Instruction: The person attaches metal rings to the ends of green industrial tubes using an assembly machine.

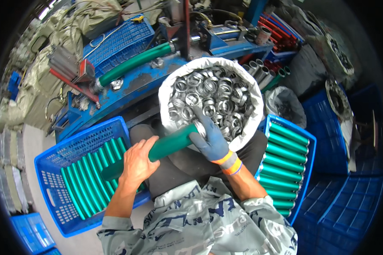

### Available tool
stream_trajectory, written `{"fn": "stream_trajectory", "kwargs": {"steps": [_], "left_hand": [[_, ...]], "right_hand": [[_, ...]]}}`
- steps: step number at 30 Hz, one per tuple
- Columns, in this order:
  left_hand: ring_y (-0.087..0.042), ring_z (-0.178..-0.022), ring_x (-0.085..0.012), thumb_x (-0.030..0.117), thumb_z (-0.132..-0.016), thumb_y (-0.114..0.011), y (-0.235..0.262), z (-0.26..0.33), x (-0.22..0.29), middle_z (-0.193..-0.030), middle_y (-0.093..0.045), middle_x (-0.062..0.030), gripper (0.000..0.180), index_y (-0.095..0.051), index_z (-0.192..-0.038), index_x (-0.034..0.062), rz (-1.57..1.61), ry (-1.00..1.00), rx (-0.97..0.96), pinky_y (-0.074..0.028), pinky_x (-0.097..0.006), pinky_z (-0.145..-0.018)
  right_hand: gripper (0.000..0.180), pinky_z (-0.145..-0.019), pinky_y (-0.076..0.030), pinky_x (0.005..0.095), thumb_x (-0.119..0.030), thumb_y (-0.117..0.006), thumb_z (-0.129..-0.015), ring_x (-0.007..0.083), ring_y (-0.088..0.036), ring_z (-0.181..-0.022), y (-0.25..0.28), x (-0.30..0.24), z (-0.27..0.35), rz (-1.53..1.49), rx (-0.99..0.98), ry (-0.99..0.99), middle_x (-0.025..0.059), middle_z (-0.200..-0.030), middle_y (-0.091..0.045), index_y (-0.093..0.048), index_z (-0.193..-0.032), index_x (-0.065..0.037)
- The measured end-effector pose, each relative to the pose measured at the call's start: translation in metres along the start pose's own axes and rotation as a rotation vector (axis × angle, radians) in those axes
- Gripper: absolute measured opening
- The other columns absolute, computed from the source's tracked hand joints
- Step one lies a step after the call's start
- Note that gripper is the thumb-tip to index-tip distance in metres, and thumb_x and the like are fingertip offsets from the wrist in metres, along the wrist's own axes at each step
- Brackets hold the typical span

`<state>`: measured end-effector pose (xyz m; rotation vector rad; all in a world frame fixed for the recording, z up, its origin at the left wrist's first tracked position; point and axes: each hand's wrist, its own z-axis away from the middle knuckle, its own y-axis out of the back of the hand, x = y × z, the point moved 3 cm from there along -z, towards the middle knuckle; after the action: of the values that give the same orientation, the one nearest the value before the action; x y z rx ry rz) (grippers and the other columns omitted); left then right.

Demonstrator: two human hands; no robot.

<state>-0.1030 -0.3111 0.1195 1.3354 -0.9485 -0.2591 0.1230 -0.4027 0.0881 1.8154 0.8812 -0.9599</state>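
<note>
The person sits with a patterned grey shirt at the lower edge and dark trousers over the lap. The bare left hand [137, 160] is wrapped around a green tube [173, 142] that lies across the lap, slanting up to the right. The right hand [212, 138], in a grey-blue glove with an orange cuff, closes over the tube's far end, and a metal ring [199, 128] sits there against the tube's mouth.

On the person's left, a blue crate [51, 170] on the floor holds green tubes laid side by side. On the right, a second blue crate [304, 146] is stacked with more of the same tubes.

Just beyond the knees stands a white sack [168, 85], open and full of shiny metal rings.

Behind the sack runs a blue machine frame [132, 85] with a long green hose [134, 63] lying on it. Farther back are grey sacks, another blue basket and red bars. More blue crates stand to the far right.
</note>
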Motion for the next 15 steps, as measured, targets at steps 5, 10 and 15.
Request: {"fn": "stream_trajectory", "kwargs": {"steps": [5, 10, 15], "left_hand": [[-0.063, -0.087, -0.0161, 0.014, -0.06, -0.083, -0.015, 0.008, -0.023, -0.097, -0.066, -0.0049, 0.07, -0.058, -0.123, -0.0008, 0.582, 0.152, -0.203, -0.051, -0.032, -0.081], [-0.064, -0.09, -0.0199, 0.009, -0.061, -0.084, -0.024, 0.014, -0.036, -0.098, -0.066, -0.0095, 0.069, -0.057, -0.123, -0.0006, 1.198, 0.139, -0.659, -0.052, -0.037, -0.083], [-0.064, -0.084, -0.0243, 0.007, -0.059, -0.081, -0.031, 0.01, -0.031, -0.094, -0.065, -0.0129, 0.081, -0.048, -0.132, -0.0004, 1.474, 0.015, -0.78, -0.051, -0.038, -0.077]], "right_hand": [[0.066, -0.103, -0.043, 0.0393, -0.026, -0.061, -0.091, 0.0374, -0.055, -0.121, 0.017, 0.028, -0.022, -0.311, -0.008, -0.078, 0.0244, -0.132, -0.056, -0.038, -0.146, 0.0], [0.042, -0.101, -0.043, 0.0441, -0.024, -0.063, -0.08, 0.0344, -0.055, -0.121, 0.028, 0.109, -0.038, 0.865, -0.264, -0.037, 0.0152, -0.126, -0.061, -0.066, -0.12, -0.013], [0.028, -0.088, -0.043, 0.0397, -0.022, -0.067, -0.073, 0.0257, -0.059, -0.106, 0.012, 0.152, -0.043, 1.372, -0.48, -0.061, 0.0079, -0.106, -0.064, -0.074, -0.098, -0.011]]}}
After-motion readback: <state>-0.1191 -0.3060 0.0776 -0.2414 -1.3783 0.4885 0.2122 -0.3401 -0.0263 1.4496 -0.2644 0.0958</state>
